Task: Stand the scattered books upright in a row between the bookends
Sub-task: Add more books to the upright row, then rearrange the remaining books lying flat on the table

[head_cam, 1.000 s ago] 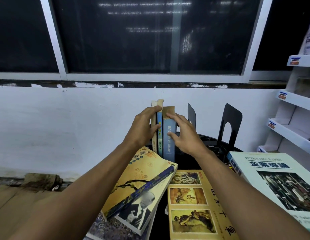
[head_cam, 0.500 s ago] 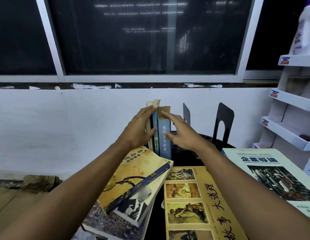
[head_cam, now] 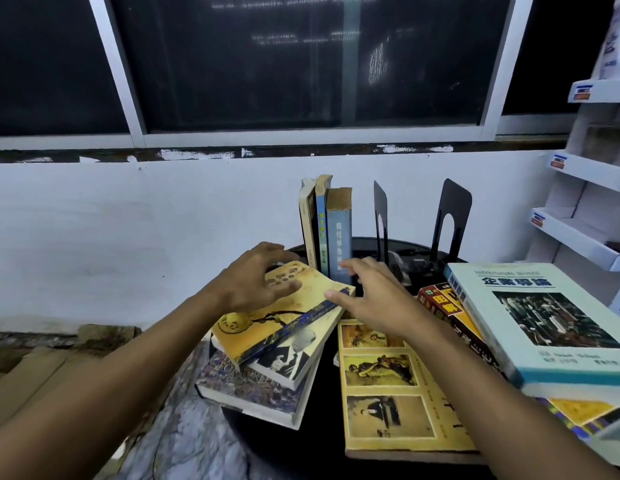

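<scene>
Your left hand [head_cam: 256, 278] lay spread and loose over the far corner of the yellow book [head_cam: 284, 317], gripping nothing; I could not tell whether the palm touched the cover. Your right hand [head_cam: 374, 299] was flat and empty too, its fingertips at that book's right edge, just in front of the standing row [head_cam: 327, 230] of three books.

The yellow book topped a slanted stack in front and to the left of the row, on the round black table [head_cam: 326, 386]. To the right of the row, across a gap, stood the near bookend [head_cam: 380, 216]. The far bookend [head_cam: 452, 216] stood further right, well apart. In front and to the right of the row lay the picture-cover book [head_cam: 388, 375], a red book [head_cam: 440, 303] and the pale blue textbook [head_cam: 544, 323].

You seemed about to take the yellow book. To do it well, grip it by its two long edges and lift it straight off, so the stack beneath does not slide. Turn the spine towards you and set its bottom edge down in the gap right of the row. Press it flush to the row's blue spine while one hand steadies the row, since no support showed on its left side.
</scene>
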`<state>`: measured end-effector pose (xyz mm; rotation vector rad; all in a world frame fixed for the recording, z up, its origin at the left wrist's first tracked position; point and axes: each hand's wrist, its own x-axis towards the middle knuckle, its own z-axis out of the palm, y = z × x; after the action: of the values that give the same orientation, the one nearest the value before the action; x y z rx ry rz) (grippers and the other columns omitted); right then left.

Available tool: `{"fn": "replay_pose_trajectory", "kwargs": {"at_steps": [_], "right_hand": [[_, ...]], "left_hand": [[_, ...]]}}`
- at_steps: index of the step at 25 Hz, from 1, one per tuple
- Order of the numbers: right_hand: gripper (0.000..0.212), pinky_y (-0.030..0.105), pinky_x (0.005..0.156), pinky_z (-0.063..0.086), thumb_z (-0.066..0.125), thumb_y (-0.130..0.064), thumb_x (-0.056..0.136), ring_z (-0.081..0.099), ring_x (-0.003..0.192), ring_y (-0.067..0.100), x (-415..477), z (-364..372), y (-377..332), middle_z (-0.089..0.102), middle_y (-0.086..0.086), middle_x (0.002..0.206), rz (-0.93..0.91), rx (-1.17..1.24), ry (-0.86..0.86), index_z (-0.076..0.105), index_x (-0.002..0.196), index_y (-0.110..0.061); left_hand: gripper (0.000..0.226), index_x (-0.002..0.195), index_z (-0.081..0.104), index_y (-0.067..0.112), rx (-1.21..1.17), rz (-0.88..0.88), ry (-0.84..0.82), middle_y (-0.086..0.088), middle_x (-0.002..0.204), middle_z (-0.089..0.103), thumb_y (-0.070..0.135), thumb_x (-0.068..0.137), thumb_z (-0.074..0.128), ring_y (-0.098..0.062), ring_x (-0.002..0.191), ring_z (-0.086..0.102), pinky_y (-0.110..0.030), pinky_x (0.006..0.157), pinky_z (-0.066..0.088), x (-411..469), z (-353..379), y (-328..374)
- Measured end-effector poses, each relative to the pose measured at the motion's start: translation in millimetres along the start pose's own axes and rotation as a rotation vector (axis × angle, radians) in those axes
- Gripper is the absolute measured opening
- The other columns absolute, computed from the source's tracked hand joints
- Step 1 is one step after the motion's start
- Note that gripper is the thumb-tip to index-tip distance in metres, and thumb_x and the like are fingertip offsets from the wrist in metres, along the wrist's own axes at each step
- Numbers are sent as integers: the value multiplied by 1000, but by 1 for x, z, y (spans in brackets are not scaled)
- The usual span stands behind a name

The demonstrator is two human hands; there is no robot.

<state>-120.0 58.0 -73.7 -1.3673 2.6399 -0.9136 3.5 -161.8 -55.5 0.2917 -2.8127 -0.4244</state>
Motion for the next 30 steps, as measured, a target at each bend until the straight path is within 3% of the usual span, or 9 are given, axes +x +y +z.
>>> {"fn": "replay_pose_trajectory", "kwargs": {"at_steps": [6, 17, 23, 27, 30], "right_hand": [[76, 43, 107, 38, 59, -64, 89, 29, 140, 23, -10, 18, -8, 43, 6, 146, 78, -54, -57, 40, 150, -22], [74, 45, 111, 34, 60, -58, 92, 27, 141, 25, -2, 20, -8, 40, 6, 146, 82, 20, -162, 38, 152, -21], [72, 41, 106, 43, 72, -48, 88, 47, 127, 23, 2, 16, -12, 42, 2, 141, 128, 129, -161, 44, 148, -20], [76, 38, 104, 48, 84, -36, 79, 60, 115, 20, 12, 16, -13, 51, 3, 138, 189, 290, -118, 48, 144, -17], [74, 36, 107, 44, 87, -24, 77, 57, 120, 20, 17, 13, -21, 55, 3, 134, 230, 391, -25, 52, 142, -14]], "left_hand": [[90, 142, 49, 45, 51, -167, -196, 4, 154, 43, 96, 67, 47, -21, 142, 41, -44, 116, 35, -20, 3, -19], [93, 148, 45, 40, 64, -335, -241, -7, 148, 45, 89, 69, 51, -28, 136, 47, -39, 108, 41, -53, -1, 8], [107, 149, 46, 35, 38, -331, -188, -9, 136, 56, 94, 59, 49, -27, 121, 58, -43, 100, 50, -60, 3, 8], [103, 147, 50, 34, 8, -309, -145, -5, 146, 50, 90, 60, 55, -25, 129, 53, -39, 102, 48, -62, 3, 11], [105, 146, 50, 33, -31, -301, -123, -4, 146, 50, 90, 59, 54, -22, 128, 54, -36, 102, 47, -62, 3, 10]]}}
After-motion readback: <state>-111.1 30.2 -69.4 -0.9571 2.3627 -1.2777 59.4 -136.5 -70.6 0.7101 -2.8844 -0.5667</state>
